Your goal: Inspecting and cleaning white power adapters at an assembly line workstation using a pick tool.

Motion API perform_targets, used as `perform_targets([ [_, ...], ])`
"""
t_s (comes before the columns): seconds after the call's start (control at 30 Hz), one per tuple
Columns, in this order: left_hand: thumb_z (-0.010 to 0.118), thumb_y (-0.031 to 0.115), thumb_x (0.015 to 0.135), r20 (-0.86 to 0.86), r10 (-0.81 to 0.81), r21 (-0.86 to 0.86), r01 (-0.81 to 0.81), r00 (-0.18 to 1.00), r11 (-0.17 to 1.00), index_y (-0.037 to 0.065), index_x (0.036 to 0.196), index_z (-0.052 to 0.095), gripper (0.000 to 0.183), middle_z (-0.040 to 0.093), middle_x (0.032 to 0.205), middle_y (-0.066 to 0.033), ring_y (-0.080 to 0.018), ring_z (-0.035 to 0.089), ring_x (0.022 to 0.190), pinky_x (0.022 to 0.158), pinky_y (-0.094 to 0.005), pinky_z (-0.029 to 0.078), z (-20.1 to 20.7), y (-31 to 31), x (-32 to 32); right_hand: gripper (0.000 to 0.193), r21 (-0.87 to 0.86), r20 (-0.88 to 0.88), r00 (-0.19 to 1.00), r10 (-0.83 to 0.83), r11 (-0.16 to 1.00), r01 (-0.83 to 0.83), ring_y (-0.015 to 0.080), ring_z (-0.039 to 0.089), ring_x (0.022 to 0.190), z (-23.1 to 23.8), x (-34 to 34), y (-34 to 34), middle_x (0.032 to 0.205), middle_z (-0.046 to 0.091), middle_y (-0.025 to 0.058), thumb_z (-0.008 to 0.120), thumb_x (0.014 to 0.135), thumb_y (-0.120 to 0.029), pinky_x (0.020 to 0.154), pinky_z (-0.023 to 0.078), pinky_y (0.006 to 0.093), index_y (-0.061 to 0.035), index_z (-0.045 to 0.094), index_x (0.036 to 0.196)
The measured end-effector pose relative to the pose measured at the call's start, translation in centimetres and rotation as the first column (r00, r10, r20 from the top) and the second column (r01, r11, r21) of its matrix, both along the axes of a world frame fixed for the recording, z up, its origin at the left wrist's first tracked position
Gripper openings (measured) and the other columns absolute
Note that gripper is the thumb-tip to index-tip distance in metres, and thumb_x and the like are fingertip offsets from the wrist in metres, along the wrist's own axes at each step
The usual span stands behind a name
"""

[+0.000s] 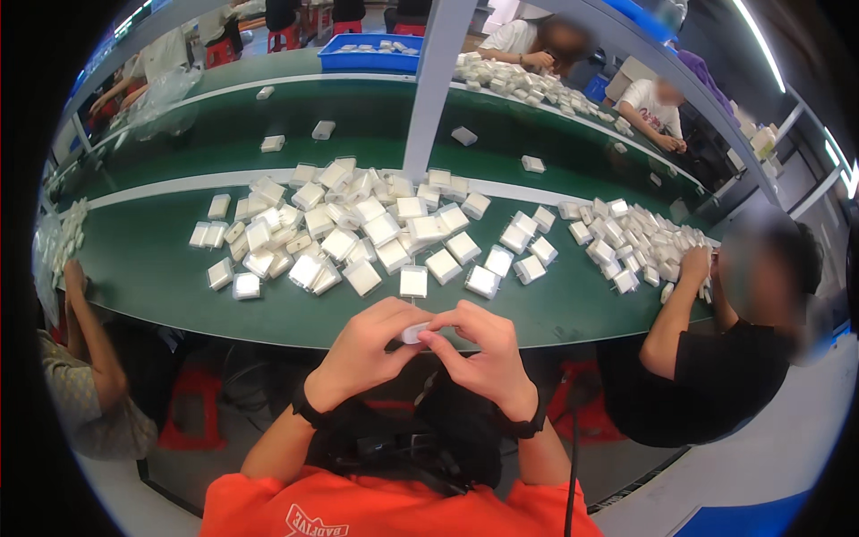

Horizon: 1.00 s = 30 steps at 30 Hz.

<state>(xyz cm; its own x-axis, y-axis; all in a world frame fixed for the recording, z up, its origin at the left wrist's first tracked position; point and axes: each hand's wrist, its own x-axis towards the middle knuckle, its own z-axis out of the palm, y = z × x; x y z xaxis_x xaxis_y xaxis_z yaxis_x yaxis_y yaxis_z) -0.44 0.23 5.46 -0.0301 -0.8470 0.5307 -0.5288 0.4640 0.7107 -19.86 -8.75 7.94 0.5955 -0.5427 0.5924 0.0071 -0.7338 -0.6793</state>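
A small white power adapter (413,334) is pinched between my two hands over the near edge of the green work surface. My left hand (374,338) grips it from the left, its fingers covering part of it. From the right, the thumb and forefinger of my right hand (483,351) close on the same piece. Just beyond my fingertips stands another white adapter (413,281) at the front of a loose pile. That pile of white adapters (340,219) spreads across the surface; several show metal prongs and clear film around them.
A co-worker (716,358) at the right handles a second adapter pile (631,240). Another person (85,358) sits at the left. A grey post (428,98) rises behind my pile. Beyond it a green conveyor belt (367,148) carries scattered adapters, and a blue tray (369,61) stands farther back.
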Motion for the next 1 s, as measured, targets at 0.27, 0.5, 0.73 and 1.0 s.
perform_targets([
  [0.27,0.084,0.0,0.085,0.141,0.026,-0.094,-0.013,0.99,0.995,0.001,0.115,0.074,0.031,0.073,0.11,-0.0119,-0.0333,0.071,0.098,0.081,-0.0429,0.06,1.6,2.3,-1.3,0.016,-0.044,-0.123,0.982,-0.144,0.989,0.14,0.0314,0.076,0.076,3.0,-1.1,3.2,0.089,0.075,0.0114,0.084,0.095,-0.015,0.065,0.058,0.0375,-0.0028,0.073,0.095],
  [0.5,0.079,-0.004,0.094,-0.059,-0.02,0.002,0.02,0.998,1.0,0.0,0.123,0.069,0.03,0.07,0.113,-0.014,-0.0326,0.07,0.099,0.086,-0.0386,0.057,-0.2,3.0,-1.6,0.016,0.096,-0.2,0.967,-0.156,0.98,0.177,0.0212,0.058,0.06,2.1,-0.4,4.0,0.081,0.071,0.0101,0.082,0.098,-0.013,0.059,0.048,0.0332,-0.0009,0.072,0.097],
  [0.73,0.069,0.006,0.103,-0.149,-0.119,0.166,0.143,0.982,0.976,-0.002,0.135,0.061,0.034,0.062,0.12,-0.0226,-0.0427,0.063,0.11,0.097,-0.0459,0.052,-1.9,1.2,-1.3,0.013,0.181,-0.189,0.957,-0.222,0.95,0.256,0.0234,0.06,0.061,-2.1,1.1,1.6,0.084,0.071,0.0136,0.08,0.099,-0.008,0.059,0.049,0.0349,0.0006,0.071,0.101],
  [1.0,0.072,0.008,0.102,-0.236,-0.13,0.228,0.185,0.963,0.956,-0.002,0.141,0.059,0.042,0.064,0.137,-0.0205,-0.0404,0.063,0.124,0.107,-0.043,0.051,-2.4,-1.2,0.7,0.014,0.178,-0.201,0.961,-0.19,0.958,0.226,0.0297,0.07,0.068,-1.8,2.1,-1.0,0.089,0.075,0.0135,0.082,0.099,-0.012,0.064,0.056,0.0364,-0.0006,0.073,0.1],
])
